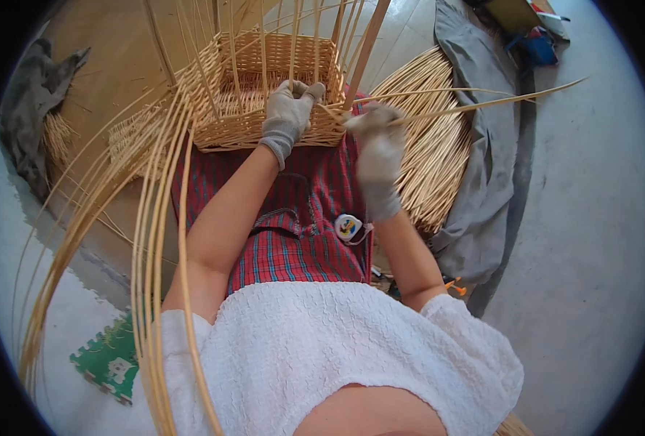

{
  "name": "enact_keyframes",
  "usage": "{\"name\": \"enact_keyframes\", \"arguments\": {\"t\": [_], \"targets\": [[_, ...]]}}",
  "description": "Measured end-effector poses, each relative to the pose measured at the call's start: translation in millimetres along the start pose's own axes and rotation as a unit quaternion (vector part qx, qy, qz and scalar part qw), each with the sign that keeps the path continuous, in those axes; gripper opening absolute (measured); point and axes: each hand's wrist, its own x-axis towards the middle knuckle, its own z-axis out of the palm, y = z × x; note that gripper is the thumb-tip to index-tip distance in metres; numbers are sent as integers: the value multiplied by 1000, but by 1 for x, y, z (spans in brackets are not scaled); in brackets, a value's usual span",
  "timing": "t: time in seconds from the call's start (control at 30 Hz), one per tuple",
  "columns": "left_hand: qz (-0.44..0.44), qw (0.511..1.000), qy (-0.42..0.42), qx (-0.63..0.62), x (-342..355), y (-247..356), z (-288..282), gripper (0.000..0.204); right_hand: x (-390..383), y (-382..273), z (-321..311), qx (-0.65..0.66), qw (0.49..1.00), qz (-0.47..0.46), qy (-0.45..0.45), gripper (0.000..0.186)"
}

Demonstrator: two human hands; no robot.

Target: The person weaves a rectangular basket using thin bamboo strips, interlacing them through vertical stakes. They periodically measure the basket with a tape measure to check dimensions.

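Note:
A rectangular wicker basket (213, 135) of pale woven rods sits in front of me over my lap, with long upright stakes rising from its walls. My left hand (287, 116), in a grey-white work glove, is closed on the basket's near wall at the rim, beside an upright stake. Just right of the basket's near right corner, my gloved right hand (379, 156) is blurred by motion. Its fingers are closed on thin wicker rods (475, 107) that stretch out to the right. Exactly how the fingers grip them is smeared.
Long loose rods (148, 240) curve from the basket's left side toward me. A bundle of wicker rods (435, 167) lies on grey cloth (486, 189) at right. A small round tape measure (348, 228) rests on the red plaid cloth (286, 258). A green foam mat (110, 356) lies lower left.

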Motion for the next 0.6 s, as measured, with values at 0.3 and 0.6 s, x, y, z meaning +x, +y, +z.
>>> {"name": "enact_keyframes", "arguments": {"t": [0.3, 0.6], "targets": [[-85, 960, -145, -225, 1, 23, -27, 12, 74, -97, 54, -569, 603, -349, -437, 16], [-180, 912, -261, -259, 17, 26, -46, 35, 140, -86, 74, -814, 382, -241, -364, 42]]}}
